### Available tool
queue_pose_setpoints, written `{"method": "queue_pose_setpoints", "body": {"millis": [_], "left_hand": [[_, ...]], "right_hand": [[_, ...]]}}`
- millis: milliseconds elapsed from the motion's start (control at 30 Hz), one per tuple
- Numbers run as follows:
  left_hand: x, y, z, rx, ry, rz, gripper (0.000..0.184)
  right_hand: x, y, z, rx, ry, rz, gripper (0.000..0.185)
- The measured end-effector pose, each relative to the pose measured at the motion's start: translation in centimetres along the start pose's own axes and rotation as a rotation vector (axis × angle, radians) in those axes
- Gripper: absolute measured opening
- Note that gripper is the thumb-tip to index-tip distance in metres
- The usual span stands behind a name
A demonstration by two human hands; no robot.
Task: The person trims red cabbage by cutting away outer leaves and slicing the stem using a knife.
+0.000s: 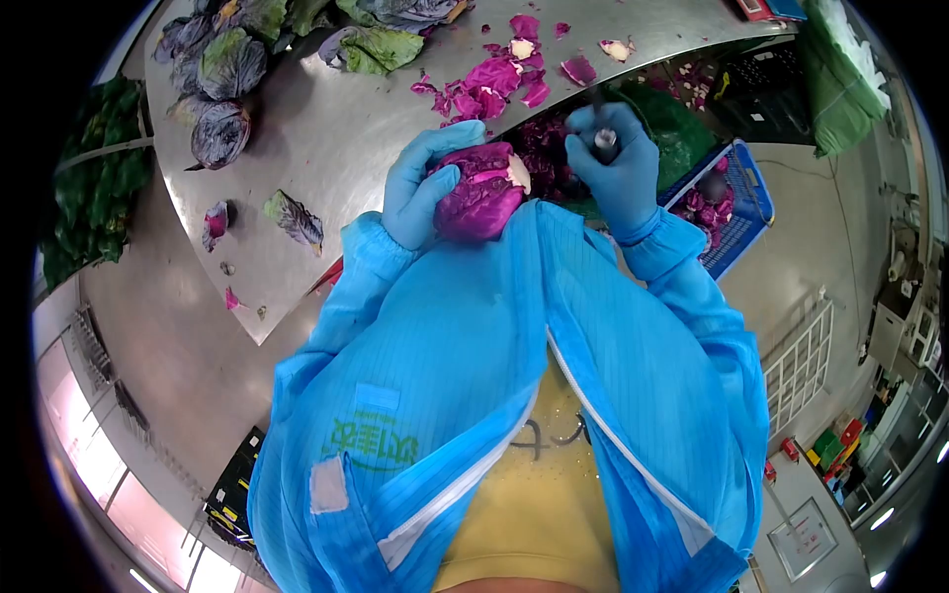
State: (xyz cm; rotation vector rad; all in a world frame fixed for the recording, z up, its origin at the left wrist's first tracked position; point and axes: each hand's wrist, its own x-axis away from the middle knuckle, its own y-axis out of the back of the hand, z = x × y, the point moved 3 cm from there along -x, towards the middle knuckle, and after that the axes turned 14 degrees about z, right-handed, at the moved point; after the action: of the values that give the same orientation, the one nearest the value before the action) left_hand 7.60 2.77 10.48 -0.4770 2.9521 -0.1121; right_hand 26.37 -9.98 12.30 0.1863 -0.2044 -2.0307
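Note:
My left hand (420, 183), in a blue glove, is wrapped round a red cabbage (474, 203) close to my chest. The cabbage is bright purple, with a pale cut patch on its right side. To its right, apart from it, my gloved right hand (623, 168) is closed round the dark handle of a knife (605, 146). The handle's end faces me, and the blade is mostly hidden or blurred. Purple leaf scraps (494, 84) lie on the metal table (336, 119) beyond my hands.
Several untrimmed cabbages (222, 133) with outer leaves sit at the table's far left. Loose leaves (295, 219) lie near its left corner. At right stands a blue basket (756, 188) holding purple cabbage, by a green bag (672, 133) and a black crate (761, 99).

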Motion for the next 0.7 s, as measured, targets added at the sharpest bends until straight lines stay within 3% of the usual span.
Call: {"method": "queue_pose_setpoints", "body": {"millis": [33,100,167,267,300,467,533,600,700], "left_hand": [[0.2,0.0,0.1,0.054,0.000,-0.029,0.041],[0.7,-0.1,0.5,0.071,-0.040,-0.043,0.041],[0.9,-0.3,0.8,0.090,-0.076,-0.056,0.041],[1.1,-0.3,1.2,0.097,-0.136,-0.094,0.045],[1.1,-0.2,1.5,0.117,-0.146,-0.113,0.046],[1.3,-0.1,1.8,0.172,-0.134,-0.180,0.050],[1.3,0.0,3.0,0.297,-0.047,-0.366,0.059],[1.4,0.1,4.4,0.335,0.026,-0.409,0.058],[1.1,-0.2,5.4,0.511,0.115,-0.430,0.054]], "right_hand": [[0.2,0.4,-1.6,-0.066,-0.185,0.053,0.027],[0.6,-0.9,-2.7,-0.454,-0.238,0.060,0.039],[1.2,-1.9,-4.4,-0.471,-0.379,0.250,0.046],[1.3,-4.3,-3.7,-0.720,-0.360,0.386,0.046],[1.3,-4.5,-3.4,-0.696,-0.383,0.484,0.046],[0.7,-5.3,-2.7,-0.645,-0.367,0.477,0.049],[0.5,-5.6,-2.6,-0.619,-0.377,0.471,0.050],[-0.2,-5.9,-3.0,-0.534,-0.232,0.441,0.052],[-1.3,-6.4,-2.5,-0.501,-0.204,0.425,0.052]]}}
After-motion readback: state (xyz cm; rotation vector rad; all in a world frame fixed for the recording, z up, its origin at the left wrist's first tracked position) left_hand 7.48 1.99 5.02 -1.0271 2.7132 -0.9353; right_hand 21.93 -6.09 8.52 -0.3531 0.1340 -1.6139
